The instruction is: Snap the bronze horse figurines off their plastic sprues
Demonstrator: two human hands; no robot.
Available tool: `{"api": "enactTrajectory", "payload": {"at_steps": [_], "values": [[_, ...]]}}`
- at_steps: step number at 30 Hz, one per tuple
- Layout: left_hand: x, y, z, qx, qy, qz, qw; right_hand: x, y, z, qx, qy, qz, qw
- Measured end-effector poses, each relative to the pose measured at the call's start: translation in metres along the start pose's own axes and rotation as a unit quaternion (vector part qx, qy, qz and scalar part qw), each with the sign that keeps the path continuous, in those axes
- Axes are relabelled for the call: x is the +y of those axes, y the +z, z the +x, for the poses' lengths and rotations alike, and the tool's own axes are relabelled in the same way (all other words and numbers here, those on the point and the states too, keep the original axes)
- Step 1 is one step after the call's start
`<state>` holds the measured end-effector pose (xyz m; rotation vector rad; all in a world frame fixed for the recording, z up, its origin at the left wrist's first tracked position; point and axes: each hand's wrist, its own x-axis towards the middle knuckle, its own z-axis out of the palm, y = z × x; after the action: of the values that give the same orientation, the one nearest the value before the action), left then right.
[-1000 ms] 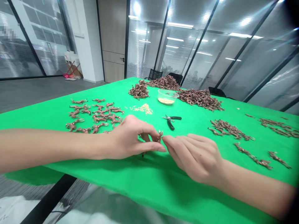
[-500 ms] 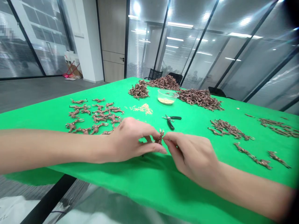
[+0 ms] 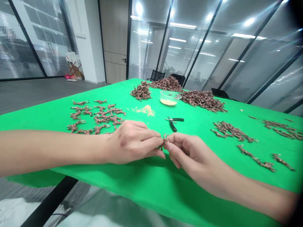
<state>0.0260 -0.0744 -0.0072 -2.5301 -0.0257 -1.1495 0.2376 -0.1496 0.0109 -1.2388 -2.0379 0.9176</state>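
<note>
Cloth (image 3: 201, 201) of bright green lies under everything here; on its far part, a large heap of brown figures (image 3: 203, 100), a second heap farther back (image 3: 167, 83) and a smaller heap (image 3: 140, 92) to the left are piled closely; nearer, some figures lie spread in a loose group at the left (image 3: 100, 119), and others in a group at the right (image 3: 233, 130); which of these are finished and which are waiting, I cannot tell, but the work seems to me far from its end; the left hand (image 3: 134, 142) has its fingers nearly closed, thumb below, with hold of one figure; the right hand (image 3: 189, 149) has thumb and index finger almost together at the same figure, and whether they grip it or some hidden smaller piece is not clear; beyond the hands stand a clear bowl (image 3: 170, 98) with pale grains inside, pliers (image 3: 171, 120) lying open, and loose grains (image 3: 148, 110); the held figure (image 3: 164, 142) is between both hands, above the near cloth, apparently in mid-work.
</note>
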Motion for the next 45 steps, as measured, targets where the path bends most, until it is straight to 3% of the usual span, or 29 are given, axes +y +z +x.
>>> {"api": "enactTrajectory", "payload": {"at_steps": [3,6,9,12,14,16,19,22,35,45], "values": [[-0.002,0.0,-0.002,-0.028,-0.017,-0.012,0.999,-0.006,-0.005,0.005,-0.087,0.096,0.132,0.983],[-0.004,0.001,-0.003,-0.022,-0.016,-0.019,0.999,-0.008,-0.008,0.008,-0.095,0.124,0.166,0.974],[-0.003,0.002,-0.003,-0.001,-0.049,-0.036,0.998,-0.004,-0.007,0.008,-0.046,0.074,0.12,0.989],[-0.002,0.002,-0.002,-0.015,-0.122,-0.068,0.99,0.006,-0.006,0.007,0.059,-0.074,-0.055,0.994],[0.0,0.001,-0.001,-0.028,-0.153,-0.088,0.984,0.013,-0.005,0.006,0.124,-0.198,-0.216,0.948],[0.001,0.0,-0.001,-0.033,-0.165,-0.103,0.98,0.018,-0.006,0.005,0.17,-0.293,-0.342,0.876],[0.002,-0.002,0.0,-0.035,-0.173,-0.117,0.977,0.021,-0.007,0.005,0.207,-0.362,-0.439,0.796],[0.003,-0.002,0.001,-0.04,-0.194,-0.139,0.97,0.021,-0.009,0.005,0.207,-0.399,-0.469,0.76],[0.007,-0.004,0.004,-0.055,-0.222,-0.18,0.957,0.025,-0.013,0.006,0.162,-0.456,-0.531,0.696],[0.007,-0.003,0.005,-0.054,-0.219,-0.178,0.958,0.025,-0.014,0.005,0.157,-0.465,-0.536,0.687]]}}
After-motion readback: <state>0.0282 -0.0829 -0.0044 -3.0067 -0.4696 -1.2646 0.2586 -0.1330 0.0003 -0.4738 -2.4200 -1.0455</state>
